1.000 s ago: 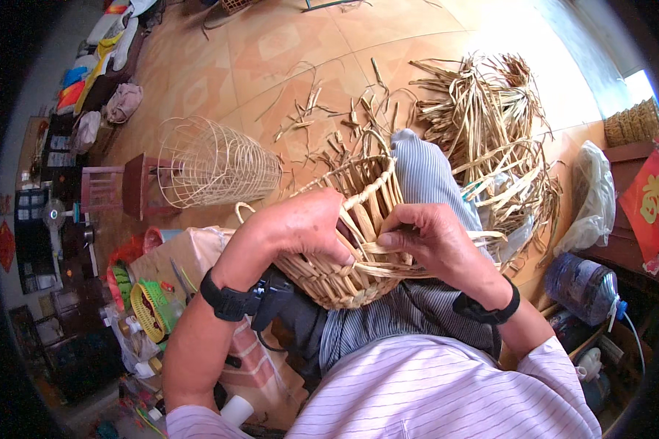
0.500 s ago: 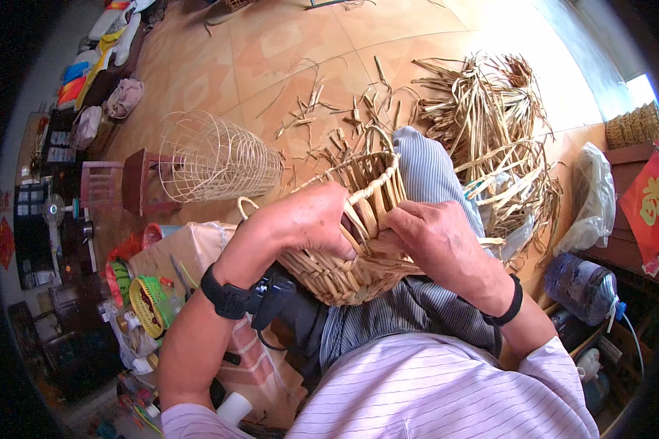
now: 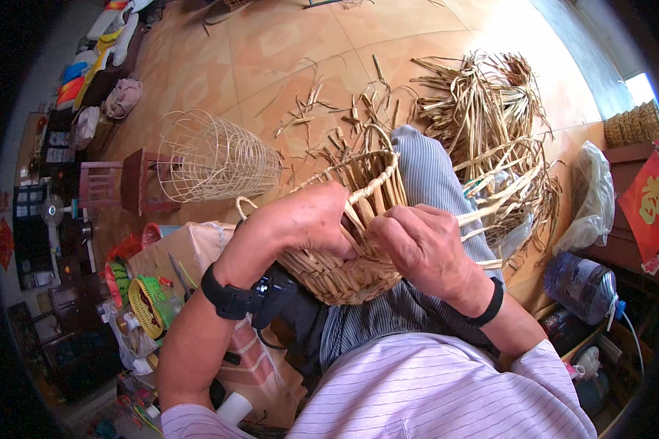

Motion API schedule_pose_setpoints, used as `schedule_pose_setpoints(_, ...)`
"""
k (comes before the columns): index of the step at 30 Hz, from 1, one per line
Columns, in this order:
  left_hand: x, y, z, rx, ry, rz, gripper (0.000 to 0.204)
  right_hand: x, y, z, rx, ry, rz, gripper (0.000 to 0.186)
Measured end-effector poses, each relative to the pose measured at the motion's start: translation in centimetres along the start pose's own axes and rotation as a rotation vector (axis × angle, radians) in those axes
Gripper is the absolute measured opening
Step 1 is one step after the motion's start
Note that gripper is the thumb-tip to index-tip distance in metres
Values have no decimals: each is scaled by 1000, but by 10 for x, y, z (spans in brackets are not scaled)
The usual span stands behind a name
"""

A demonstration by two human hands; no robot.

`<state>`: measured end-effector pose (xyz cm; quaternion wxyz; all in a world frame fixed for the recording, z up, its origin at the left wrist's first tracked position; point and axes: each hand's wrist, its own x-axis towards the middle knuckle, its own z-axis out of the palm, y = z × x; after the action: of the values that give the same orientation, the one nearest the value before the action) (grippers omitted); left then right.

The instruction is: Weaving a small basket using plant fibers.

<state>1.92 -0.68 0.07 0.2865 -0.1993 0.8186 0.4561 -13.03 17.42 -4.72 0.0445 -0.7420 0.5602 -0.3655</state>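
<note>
A partly woven straw basket [image 3: 337,282] with a twisted rim and small loop handles rests tilted on my lap. My left hand [image 3: 311,219] reaches over its near-left rim, gripping the wall, with most fingers hidden inside. My right hand [image 3: 421,245] is closed against the outer right side, fingers pinched together on a straw strand. Pale straw strands [image 3: 483,212] run rightward from behind that hand. Upright stakes [image 3: 362,208] show between the rim and the denser weave below.
A large heap of dried straw [image 3: 468,102] lies beyond my right knee, with scraps scattered on the tiles. At left stand an open wire-like frame [image 3: 223,161] and a small wooden stool [image 3: 135,179]. A yellow basket [image 3: 146,307] sits at left; a water jug [image 3: 582,289] at right.
My right hand has shifted slightly left and down along the basket wall, its fingers curled tighter. Pale strands now stretch out on its right side. The left hand stays about where it was.
</note>
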Motion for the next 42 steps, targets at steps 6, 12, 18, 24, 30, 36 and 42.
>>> schedule_pose_setpoints(6, -1, -3, 3, 16, 99, 34, 50, -11, -7, -1, 71, -4, -214, 22)
schedule_pose_setpoints(12, -2, -1, 1, 22, 44, -30, 51, -7, 3, -14, 328, -179, 199, 22)
schedule_pose_setpoints(18, -2, -1, 2, -44, -6, 0, 55, -14, 17, -8, 404, -217, 61, 21)
schedule_pose_setpoints(24, 0, -2, 1, 0, 18, 18, 54, -23, 22, 0, 491, -186, 106, 23)
schedule_pose_setpoints(30, -2, 1, 1, -71, 1, -5, 51, -21, 26, 3, 576, -197, 144, 25)
schedule_pose_setpoints(36, -4, -3, 0, -138, -17, 12, 49, -11, 10, -12, 187, 38, -11, 29)
schedule_pose_setpoints(42, -8, 0, -4, -228, -36, -28, 48, -27, -5, -15, 137, -195, 51, 35)
